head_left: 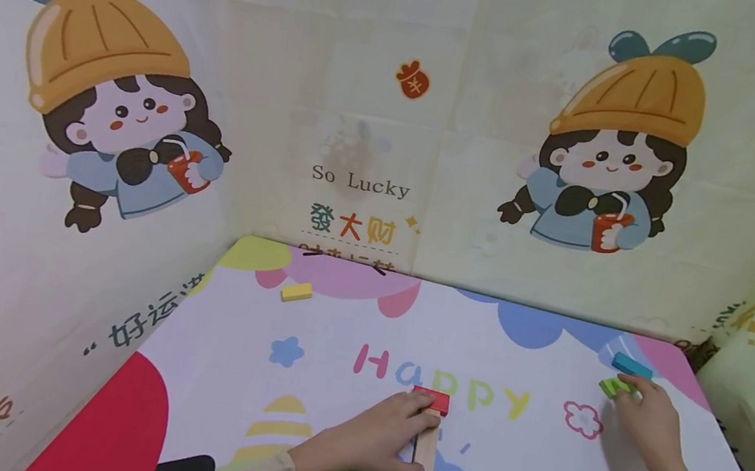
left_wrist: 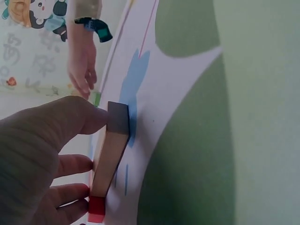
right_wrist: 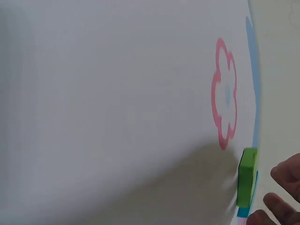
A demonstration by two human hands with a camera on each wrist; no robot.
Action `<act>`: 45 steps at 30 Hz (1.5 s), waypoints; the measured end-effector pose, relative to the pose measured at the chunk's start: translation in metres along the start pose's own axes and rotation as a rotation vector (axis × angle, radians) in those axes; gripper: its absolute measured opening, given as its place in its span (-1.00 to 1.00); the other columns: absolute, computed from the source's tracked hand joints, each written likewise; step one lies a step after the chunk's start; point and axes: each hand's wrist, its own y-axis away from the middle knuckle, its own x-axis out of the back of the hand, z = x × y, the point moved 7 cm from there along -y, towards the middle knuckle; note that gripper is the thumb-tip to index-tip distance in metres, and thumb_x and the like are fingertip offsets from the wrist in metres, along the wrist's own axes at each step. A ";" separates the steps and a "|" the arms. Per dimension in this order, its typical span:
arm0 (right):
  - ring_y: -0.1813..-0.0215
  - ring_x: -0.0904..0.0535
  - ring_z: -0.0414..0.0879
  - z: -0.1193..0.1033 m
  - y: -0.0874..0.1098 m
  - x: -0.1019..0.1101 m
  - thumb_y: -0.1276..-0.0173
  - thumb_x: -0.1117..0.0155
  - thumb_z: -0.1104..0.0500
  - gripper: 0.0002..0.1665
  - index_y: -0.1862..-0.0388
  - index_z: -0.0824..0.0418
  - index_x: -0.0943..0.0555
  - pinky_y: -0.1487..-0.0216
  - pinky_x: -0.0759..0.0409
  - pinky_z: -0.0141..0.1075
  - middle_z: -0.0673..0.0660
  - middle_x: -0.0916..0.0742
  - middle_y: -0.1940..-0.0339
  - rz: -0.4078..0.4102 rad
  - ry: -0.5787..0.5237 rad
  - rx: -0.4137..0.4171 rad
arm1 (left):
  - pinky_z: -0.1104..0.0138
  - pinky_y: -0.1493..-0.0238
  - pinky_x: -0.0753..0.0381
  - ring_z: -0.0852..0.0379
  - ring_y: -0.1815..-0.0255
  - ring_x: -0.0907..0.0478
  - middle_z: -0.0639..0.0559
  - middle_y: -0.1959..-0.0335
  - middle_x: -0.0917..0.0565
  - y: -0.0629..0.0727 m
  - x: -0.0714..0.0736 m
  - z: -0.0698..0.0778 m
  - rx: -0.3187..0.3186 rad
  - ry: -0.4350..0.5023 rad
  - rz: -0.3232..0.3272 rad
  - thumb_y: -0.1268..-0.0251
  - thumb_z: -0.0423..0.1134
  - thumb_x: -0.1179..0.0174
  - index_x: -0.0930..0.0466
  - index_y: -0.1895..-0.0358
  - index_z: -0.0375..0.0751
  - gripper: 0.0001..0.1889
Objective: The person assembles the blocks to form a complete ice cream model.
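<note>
A plain wooden block [head_left: 426, 446] lies lengthwise on the patterned table cover, with a red block [head_left: 438, 402] set crosswise at its far end. My left hand [head_left: 377, 435] rests over both: in the left wrist view the thumb is at the near end of the wooden block [left_wrist: 108, 159], and other fingers reach its side and the red block [left_wrist: 96, 209]. Over on the right, my right hand [head_left: 650, 423] hovers beside a green block [head_left: 611, 386]. The right wrist view shows a gap between its loosely bent fingers [right_wrist: 283, 211] and the green block [right_wrist: 246, 178].
Just behind the green block lies a blue block [head_left: 632, 366]. A yellow block [head_left: 296, 293] sits at the far left of the table cover [head_left: 504, 466]. Printed cloth walls [head_left: 462, 159] rise at the back and sides.
</note>
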 end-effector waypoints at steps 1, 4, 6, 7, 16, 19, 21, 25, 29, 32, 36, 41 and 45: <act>-0.45 -0.11 0.68 0.005 -0.002 0.001 -0.57 0.09 0.17 -0.41 -0.43 0.52 -0.34 -0.35 -0.17 0.52 0.72 -0.25 -0.44 -0.003 -0.001 -0.026 | 0.26 -0.59 -0.27 0.04 -0.56 -0.30 -0.05 -0.55 -0.36 0.000 -0.001 0.000 0.001 0.001 -0.005 -0.33 0.13 -0.29 -0.43 -0.45 0.02 -0.34; -0.42 -0.17 0.66 0.018 -0.005 0.001 -0.59 0.07 0.12 -0.37 -0.45 0.53 -0.32 -0.34 -0.24 0.48 0.73 -0.28 -0.41 -0.009 -0.006 -0.078 | 0.27 -0.58 -0.29 0.06 -0.56 -0.29 -0.03 -0.56 -0.35 0.002 -0.003 0.001 0.001 -0.006 -0.023 -0.33 0.15 -0.28 -0.42 -0.47 0.04 -0.33; -0.39 -0.24 0.63 0.025 -0.007 -0.001 -0.60 0.05 0.09 -0.35 -0.47 0.52 -0.30 -0.31 -0.33 0.45 0.72 -0.32 -0.39 -0.007 -0.016 -0.107 | 0.28 -0.57 -0.29 0.08 -0.57 -0.28 -0.01 -0.56 -0.34 0.003 -0.006 0.002 0.000 -0.004 -0.034 -0.34 0.16 -0.27 -0.41 -0.48 0.05 -0.32; -0.37 -0.28 0.62 0.028 -0.008 -0.001 -0.59 0.04 0.09 -0.34 -0.47 0.52 -0.30 -0.28 -0.37 0.43 0.71 -0.34 -0.38 -0.003 -0.021 -0.118 | 0.28 -0.58 -0.29 0.08 -0.57 -0.27 0.00 -0.57 -0.33 0.003 -0.006 0.002 -0.001 0.001 -0.036 -0.34 0.16 -0.27 -0.40 -0.49 0.05 -0.31; -0.30 -0.37 0.54 0.031 -0.013 -0.005 -0.53 -0.11 0.10 -0.28 -0.49 0.52 -0.28 -0.22 -0.41 0.34 0.65 -0.41 -0.36 0.017 -0.080 -0.162 | 0.32 -0.57 -0.28 0.11 -0.57 -0.26 0.03 -0.55 -0.34 0.002 -0.004 0.003 -0.012 -0.013 -0.023 -0.35 0.14 -0.28 -0.40 -0.49 0.04 -0.31; -0.36 -0.29 0.53 0.032 -0.013 -0.006 -0.53 -0.16 0.06 -0.20 -0.54 0.52 -0.20 -0.31 -0.35 0.37 0.64 -0.34 -0.43 -0.010 -0.123 -0.210 | 0.32 -0.57 -0.27 0.11 -0.58 -0.25 0.03 -0.55 -0.34 0.002 -0.002 0.004 -0.010 -0.014 -0.024 -0.35 0.14 -0.28 -0.40 -0.50 0.03 -0.31; -0.38 -0.27 0.52 0.031 -0.012 -0.006 -0.54 -0.17 0.04 -0.17 -0.55 0.52 -0.18 -0.34 -0.34 0.37 0.63 -0.33 -0.44 -0.016 -0.135 -0.228 | 0.32 -0.58 -0.27 0.10 -0.58 -0.25 0.02 -0.54 -0.35 0.002 -0.001 0.004 -0.010 -0.015 -0.022 -0.35 0.13 -0.28 -0.40 -0.50 0.02 -0.31; -0.33 -0.32 0.51 0.026 -0.011 -0.006 -0.55 -0.17 0.03 -0.21 -0.51 0.54 -0.23 -0.28 -0.39 0.33 0.63 -0.39 -0.39 -0.028 -0.104 -0.215 | 0.32 -0.58 -0.26 0.10 -0.58 -0.25 0.01 -0.54 -0.35 0.001 -0.001 0.003 -0.006 -0.013 -0.024 -0.36 0.13 -0.28 -0.39 -0.50 0.01 -0.31; -0.28 -0.34 0.50 0.022 -0.007 -0.008 -0.56 -0.16 0.04 -0.23 -0.51 0.53 -0.23 -0.23 -0.44 0.31 0.63 -0.41 -0.37 -0.046 -0.092 -0.212 | 0.31 -0.59 -0.25 0.11 -0.59 -0.24 0.02 -0.55 -0.33 0.002 -0.002 0.002 -0.002 -0.006 -0.030 -0.36 0.13 -0.28 -0.38 -0.51 0.02 -0.30; -0.32 -0.32 0.53 0.018 -0.004 -0.009 -0.57 -0.14 0.05 -0.24 -0.54 0.47 -0.23 -0.25 -0.41 0.35 0.63 -0.40 -0.38 -0.060 -0.085 -0.197 | 0.30 -0.59 -0.25 0.10 -0.60 -0.22 0.02 -0.56 -0.32 0.002 -0.003 0.001 -0.002 -0.001 -0.031 -0.37 0.13 -0.27 -0.37 -0.52 0.03 -0.30; -0.36 -0.28 0.55 0.012 0.000 -0.012 -0.57 -0.13 0.03 -0.29 -0.52 0.43 -0.30 -0.25 -0.38 0.38 0.63 -0.41 -0.39 -0.079 -0.082 -0.175 | 0.30 -0.59 -0.26 0.11 -0.60 -0.22 0.03 -0.56 -0.32 0.002 -0.004 0.001 -0.009 -0.006 -0.025 -0.38 0.14 -0.26 -0.36 -0.52 0.03 -0.31; -0.34 -0.30 0.53 0.007 0.003 -0.018 -0.57 -0.14 0.03 -0.35 -0.45 0.42 -0.40 -0.18 -0.43 0.33 0.61 -0.46 -0.36 -0.088 -0.112 -0.169 | 0.30 -0.58 -0.26 0.10 -0.59 -0.23 0.02 -0.55 -0.32 0.002 -0.005 0.000 -0.015 -0.008 -0.018 -0.37 0.13 -0.25 -0.37 -0.51 0.02 -0.31; -0.32 -0.28 0.50 0.004 0.005 -0.022 -0.58 -0.12 0.03 -0.37 -0.45 0.40 -0.42 -0.10 -0.45 0.27 0.59 -0.48 -0.35 -0.114 -0.147 -0.167 | 0.30 -0.59 -0.26 0.10 -0.59 -0.23 0.03 -0.55 -0.32 0.002 -0.005 0.000 -0.015 -0.013 -0.016 -0.38 0.14 -0.25 -0.37 -0.51 0.02 -0.31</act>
